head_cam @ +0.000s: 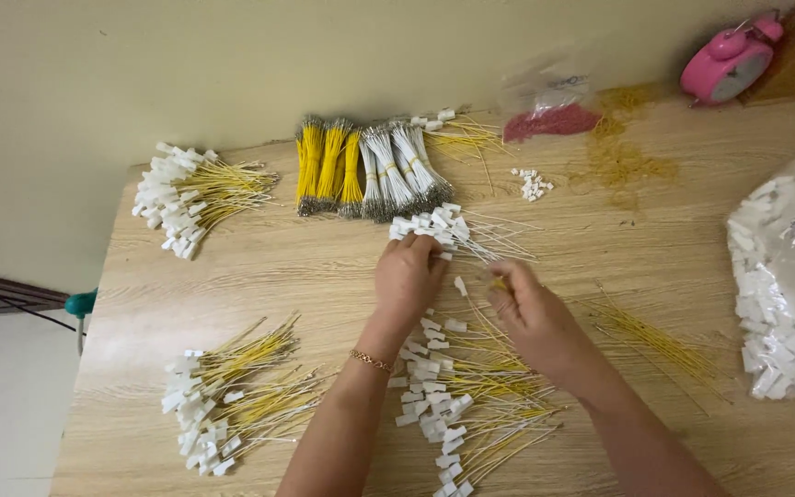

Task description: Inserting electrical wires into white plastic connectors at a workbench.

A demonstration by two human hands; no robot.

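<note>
White-wire pile (448, 230): left hand (407, 276) closed on it, right hand (531, 308) pinches yellow wire (499, 283); 3 yellow bundles (328, 166) at 11 o'clock, pink alarm clock (727, 63) at 2.

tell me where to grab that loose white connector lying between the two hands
Pinch the white connector across its narrow sides with thumb and forefinger, coming straight down from above. It lies flat on the wooden table, apart from the piles, between the left hand and the right hand, so probably only its top and edges are free.
</note>
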